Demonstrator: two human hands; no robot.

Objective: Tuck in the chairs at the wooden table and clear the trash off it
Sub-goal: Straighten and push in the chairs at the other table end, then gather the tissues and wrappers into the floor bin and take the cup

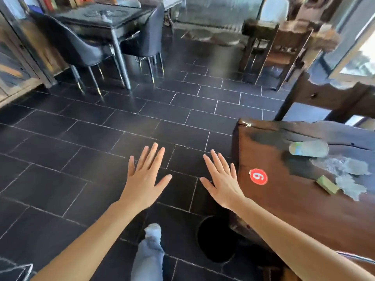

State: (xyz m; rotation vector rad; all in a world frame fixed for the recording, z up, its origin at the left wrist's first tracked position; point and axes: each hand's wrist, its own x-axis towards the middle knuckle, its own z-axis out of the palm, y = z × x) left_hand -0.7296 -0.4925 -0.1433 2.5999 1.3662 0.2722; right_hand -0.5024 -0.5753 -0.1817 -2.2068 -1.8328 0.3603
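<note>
The dark wooden table fills the right side, with a red round "6" sticker near its left end. On it lie a clear plastic cup on its side, crumpled tissue and a small green packet. My left hand and my right hand hover flat over the black tiled floor, fingers spread, holding nothing. The right hand is just left of the table's end. A wooden chair stands beyond the table's far side, and another wooden chair stands farther back.
A black round bin sits on the floor under the table's left end, by my leg. At back left, a dark glass table stands with black upholstered chairs. A cabinet lines the left wall.
</note>
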